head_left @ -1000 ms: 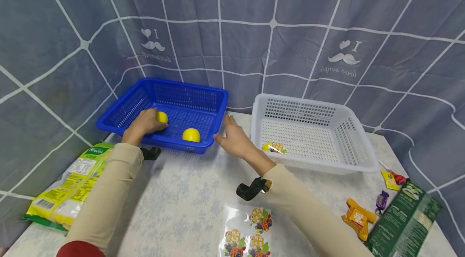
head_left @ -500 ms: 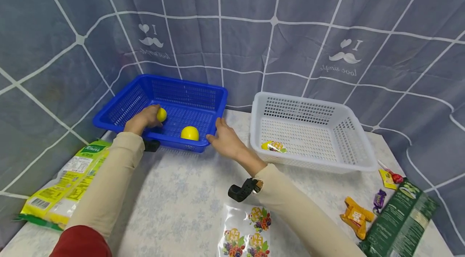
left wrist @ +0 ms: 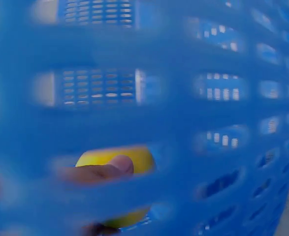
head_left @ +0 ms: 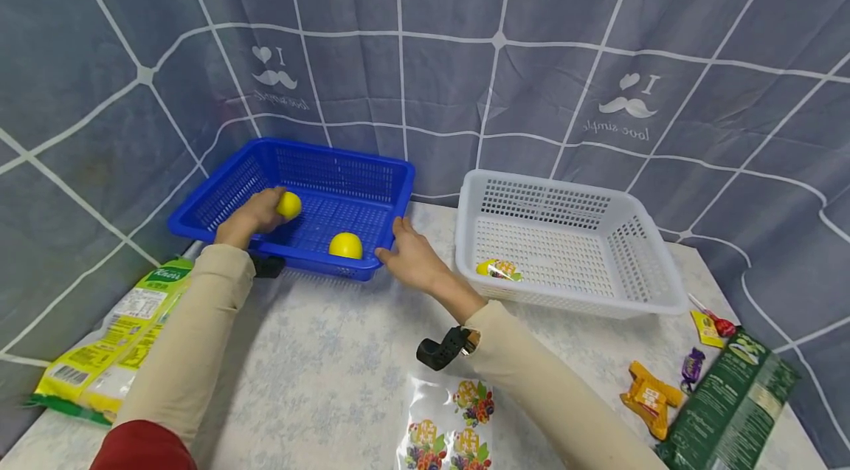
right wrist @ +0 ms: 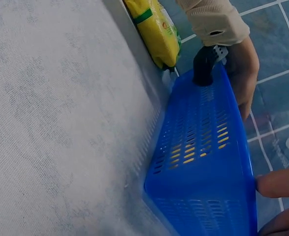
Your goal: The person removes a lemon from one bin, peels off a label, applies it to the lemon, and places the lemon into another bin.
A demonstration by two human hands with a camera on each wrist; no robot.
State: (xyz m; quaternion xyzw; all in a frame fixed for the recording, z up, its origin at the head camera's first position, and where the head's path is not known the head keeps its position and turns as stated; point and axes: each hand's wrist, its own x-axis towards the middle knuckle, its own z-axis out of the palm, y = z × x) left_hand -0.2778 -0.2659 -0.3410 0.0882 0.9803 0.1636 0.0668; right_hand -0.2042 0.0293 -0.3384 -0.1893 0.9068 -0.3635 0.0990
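My left hand [head_left: 257,213] reaches over the front rim of the blue basket [head_left: 312,260] and holds a yellow ball [head_left: 290,205] near its left end. Through the basket's slots, the left wrist view shows a thumb [left wrist: 122,164] pressed on that ball [left wrist: 143,158]. A second yellow ball [head_left: 346,245] lies inside near the front right corner. My right hand [head_left: 415,257] touches the rim at that corner with fairly straight fingers. The right wrist view shows fingertips [right wrist: 279,183] against the rim of the blue basket [right wrist: 203,182].
Right of it stands a white basket [head_left: 578,302] holding a small printed wrapper [head_left: 499,269]. A yellow-green Knorr bag [head_left: 119,344] lies left. At right lie a green packet [head_left: 730,400], orange packet [head_left: 651,398], purple candy [head_left: 693,367] and lollipop [head_left: 722,327]. A printed clear sheet [head_left: 445,422] lies in front.
My left hand has lifted the yellow ball slightly and shifted it a little left. The right hand has moved left onto the corner of the blue basket.
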